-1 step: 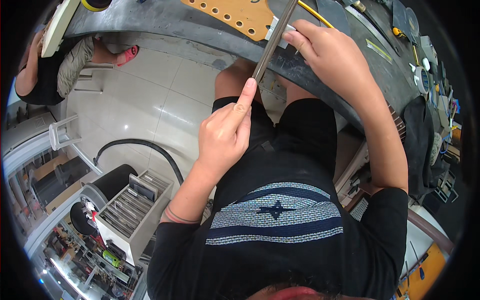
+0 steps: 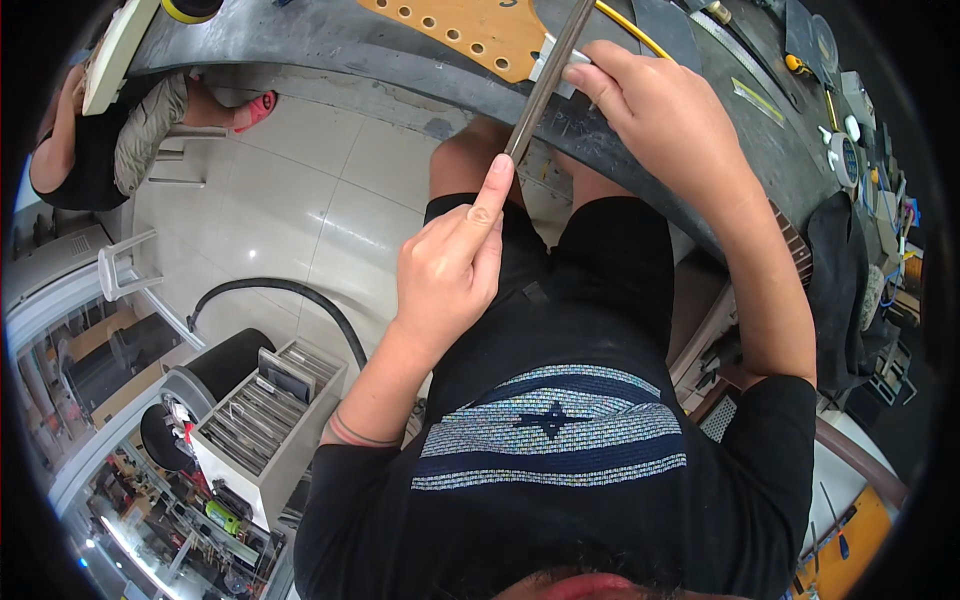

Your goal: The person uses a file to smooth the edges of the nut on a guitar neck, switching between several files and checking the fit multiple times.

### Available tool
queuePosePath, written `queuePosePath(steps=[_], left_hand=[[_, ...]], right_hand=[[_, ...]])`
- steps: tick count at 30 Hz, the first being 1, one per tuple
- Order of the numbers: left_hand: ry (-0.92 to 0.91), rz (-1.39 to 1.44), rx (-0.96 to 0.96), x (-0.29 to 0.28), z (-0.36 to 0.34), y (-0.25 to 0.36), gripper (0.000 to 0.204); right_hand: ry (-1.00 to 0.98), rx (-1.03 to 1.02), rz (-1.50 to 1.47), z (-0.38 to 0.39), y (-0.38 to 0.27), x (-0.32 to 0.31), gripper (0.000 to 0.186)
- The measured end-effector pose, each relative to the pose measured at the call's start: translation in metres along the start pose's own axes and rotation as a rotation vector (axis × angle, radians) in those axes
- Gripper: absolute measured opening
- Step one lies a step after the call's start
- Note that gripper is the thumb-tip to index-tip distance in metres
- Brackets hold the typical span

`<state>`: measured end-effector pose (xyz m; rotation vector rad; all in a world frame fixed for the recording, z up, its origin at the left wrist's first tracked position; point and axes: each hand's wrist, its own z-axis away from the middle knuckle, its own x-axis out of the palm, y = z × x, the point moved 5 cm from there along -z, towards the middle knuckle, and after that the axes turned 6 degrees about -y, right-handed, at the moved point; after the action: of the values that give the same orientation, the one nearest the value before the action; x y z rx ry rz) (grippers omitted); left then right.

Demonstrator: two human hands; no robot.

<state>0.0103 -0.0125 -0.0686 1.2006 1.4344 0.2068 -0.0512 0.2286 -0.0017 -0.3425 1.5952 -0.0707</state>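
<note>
A long grey metal file (image 2: 543,92) slants across the front edge of the dark workbench. My left hand (image 2: 447,262) is closed at the file's near end, its index finger stretched along the metal and the other fingers curled under. Beyond it, my right hand (image 2: 668,115) pinches a small white piece (image 2: 566,86) beside the file; the fingers and the file hide part of it. Just left of there, the end of a wooden guitar headstock (image 2: 470,30) with a row of tuner holes lies on the bench, close to the white piece.
The workbench (image 2: 330,40) carries a yellow pencil-like stick (image 2: 632,28), a steel ruler (image 2: 745,50) and several tools at right. A fretted neck (image 2: 792,243) shows behind my right forearm. Another person (image 2: 90,150) sits at left. A white drawer rack (image 2: 270,420) and black hose (image 2: 290,285) stand lower left.
</note>
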Motion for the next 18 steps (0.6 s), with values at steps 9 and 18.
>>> queuePosePath(steps=[9,18], left_hand=[[0.019,0.012,0.022,-0.002,-0.019,0.013,0.067],[0.015,-0.026,0.023,-0.007,-0.036,0.023,0.066]], right_hand=[[0.218,-0.117,0.164,0.019,-0.024,0.005,0.033],[0.289,-0.176,0.216,0.031,-0.038,0.01,0.028]])
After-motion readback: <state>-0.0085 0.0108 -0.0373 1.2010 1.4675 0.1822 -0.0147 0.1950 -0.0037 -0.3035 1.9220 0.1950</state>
